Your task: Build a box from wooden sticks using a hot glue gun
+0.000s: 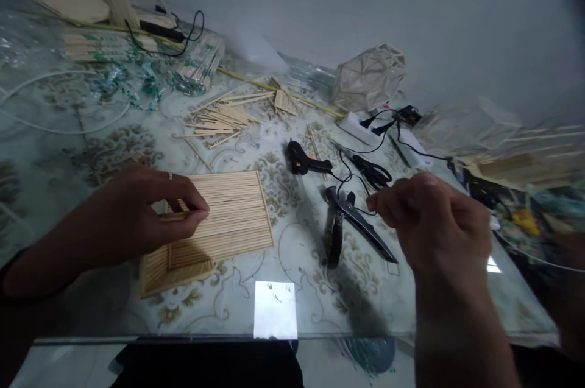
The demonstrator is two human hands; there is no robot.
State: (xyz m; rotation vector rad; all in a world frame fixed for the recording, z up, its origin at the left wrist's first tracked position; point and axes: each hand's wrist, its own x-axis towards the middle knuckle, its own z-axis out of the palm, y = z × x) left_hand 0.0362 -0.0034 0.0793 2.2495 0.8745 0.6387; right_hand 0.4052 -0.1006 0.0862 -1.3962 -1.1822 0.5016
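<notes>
My left hand point(159, 208) is closed in a pinch above a panel of thin wooden sticks laid side by side point(228, 211). A tan strip shows between its thumb and fingers; I cannot tell whether it is a held stick or the panel behind. At the panel's lower left, a slanted stick-built piece point(178, 275) adjoins it, partly in shadow. On the right, my right hand point(434, 217) is raised over the table with fingers curled and pinched; anything in them is too small to make out. Close to it lie a black-handled cutter point(361, 223) and black scissors point(372, 172).
A black glue gun point(306, 159) lies mid-table, its cable running toward a white power strip point(359, 128). Loose sticks point(223, 123) are heaped behind the panel. Stick-built frames point(370, 77) and plastic-wrapped stick bundles point(201, 62) stand along the wall. A person's arm shows at far right.
</notes>
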